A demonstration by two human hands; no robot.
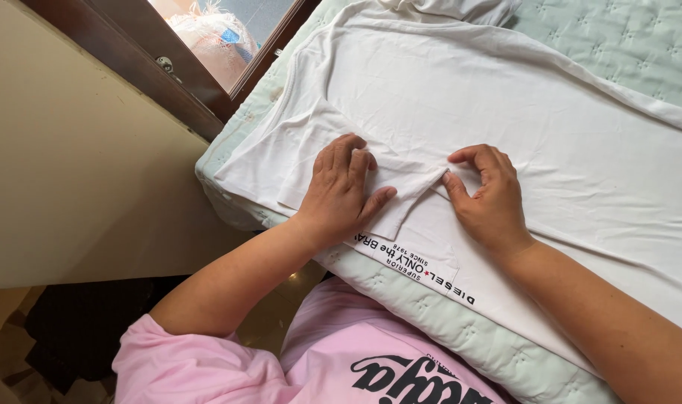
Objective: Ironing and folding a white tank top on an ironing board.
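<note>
white shirt [505, 135] flat under left hand [341, 191] and right hand [487, 194]

Soft daylight, sharp where we work

Light enters from the window [221, 37] at eleven o'clock, where the view blows out pale. We see only faint shadows under our hands [341, 191] on the white shirt [505, 112], no glare, crisp focus centrally, and dim floor [71, 329] at seven o'clock.
</note>
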